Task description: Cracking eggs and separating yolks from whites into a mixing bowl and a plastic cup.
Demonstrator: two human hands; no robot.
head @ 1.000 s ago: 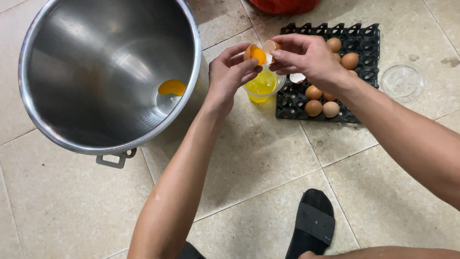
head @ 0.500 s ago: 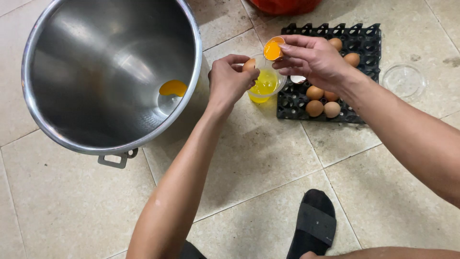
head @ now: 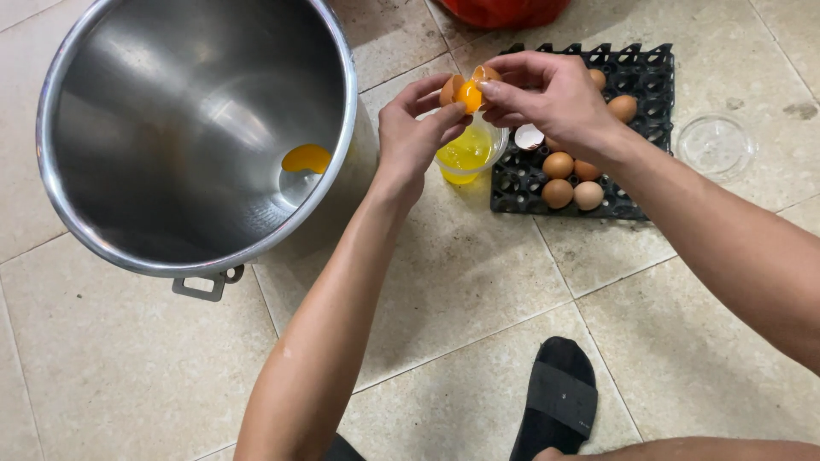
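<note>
Eggshell halves (head: 465, 85) sit pinched between my two hands, held up in the air right over the small clear cup (head: 468, 154) that stands on the tiled floor (head: 478, 282). Starting nearest me, my black slipper (head: 557, 397) lies on the floor by the near edge, and both forearms reach out from there toward the far side. My left hand (head: 412, 132) comes up from below, its fingers curled narrow around the left piece of shell. My right hand (head: 551, 98) comes in from the right, its fingertips closed on the other piece. The two pieces meet between the hands, side by side, with the orange yolk (head: 469, 96) cupped at the join. Both hands are about equally near to it, and the crack between the halves runs roughly near to far.

The cup is directly beneath the shells, just beside the left edge of the black egg tray (head: 636, 77), and it holds yellowish liquid. To the left of the cup, touching or nearly so, stands the big steel pot (head: 111, 222), tilted open toward me, with one yolk lying at its bottom. The tray on the right holds several brown eggs (head: 559, 165) and an empty shell. Farther right on the floor rests a clear round lid (head: 716, 145), well apart from my hands. Something red (head: 500, 10) shows at the far edge.
</note>
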